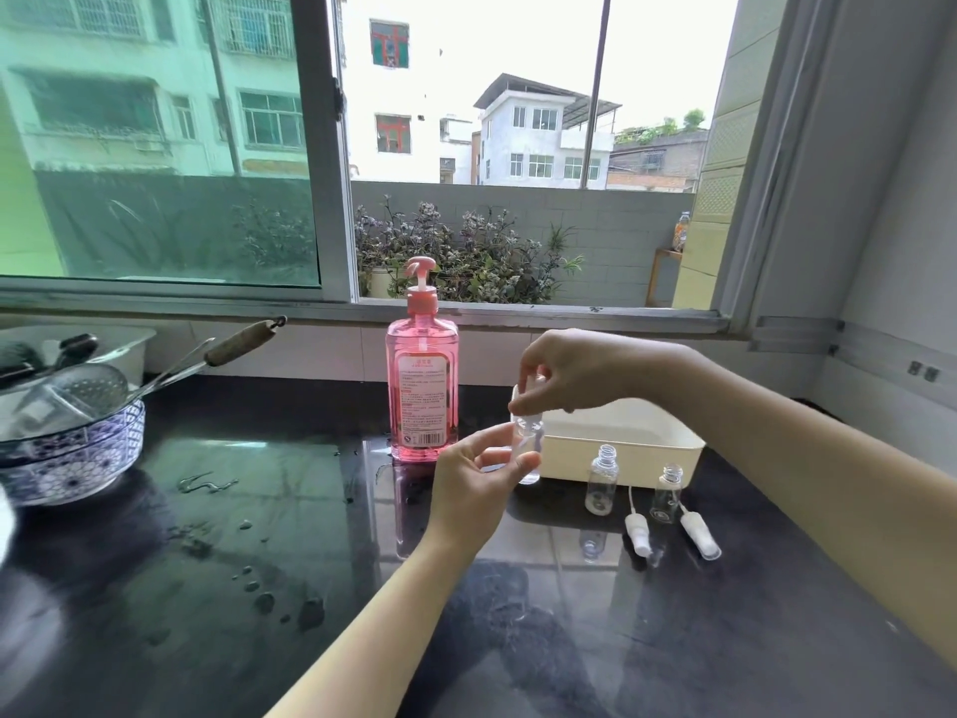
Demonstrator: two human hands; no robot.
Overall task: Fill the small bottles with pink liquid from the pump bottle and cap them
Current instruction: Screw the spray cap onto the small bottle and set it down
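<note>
On the dark glossy bench point(259, 510) below the window, a tall pink transparent pump bottle point(422, 386) stands upright at the far middle. Just right of it, the left hand point(479, 484) grips a small clear plastic bottle point(528, 448) by its body, held upright above the bench. The right hand point(575, 373) pinches the white cap point(525, 406) at its neck. Behind sits a cream rectangular plastic tray point(647, 448). Nearer right stand two uncapped small clear bottles point(603, 479), with two white spray caps point(638, 533) lying beside them. A blue-patterned bowl point(72, 453) with utensils sits far left.
</note>
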